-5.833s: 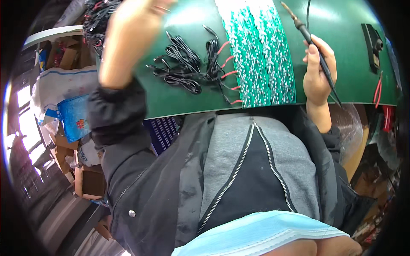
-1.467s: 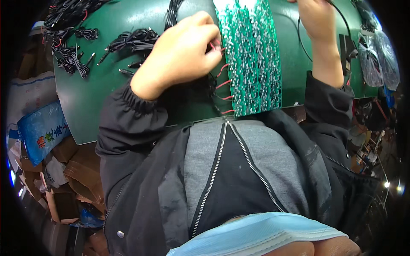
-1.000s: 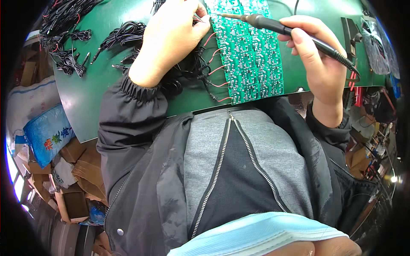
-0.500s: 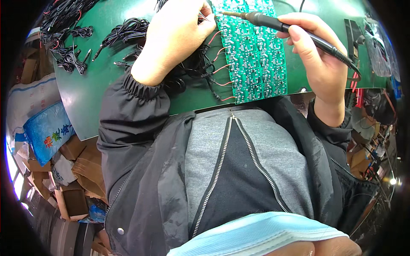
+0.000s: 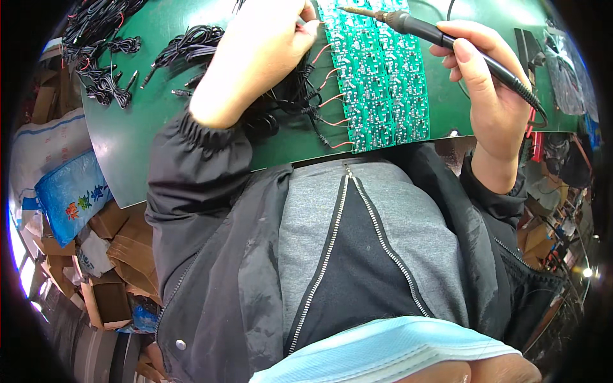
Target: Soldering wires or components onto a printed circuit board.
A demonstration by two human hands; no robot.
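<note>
The right hand [image 5: 495, 96] is closed around a soldering iron [image 5: 426, 32], its tip at the circuit boards [image 5: 383, 83], upper centre. Whether the left hand [image 5: 265, 54] grips anything cannot be told; a slipping hot tip could burn it.

Two bare hands: one left hand [image 5: 274, 41] and one right hand [image 5: 495, 89]. One soldering iron [image 5: 456, 41]. One green surface [image 5: 128, 140]. Two columns of green circuit boards [image 5: 361, 89]; from where I stand, the single boards in them are too fine to number. Five red leads [image 5: 332, 100] show along their edge. Many black cables [image 5: 99, 25], too tangled to count. One blue bag [image 5: 73, 198]. One white sack [image 5: 54, 147]. One pale blue face mask [image 5: 396, 345].
</note>
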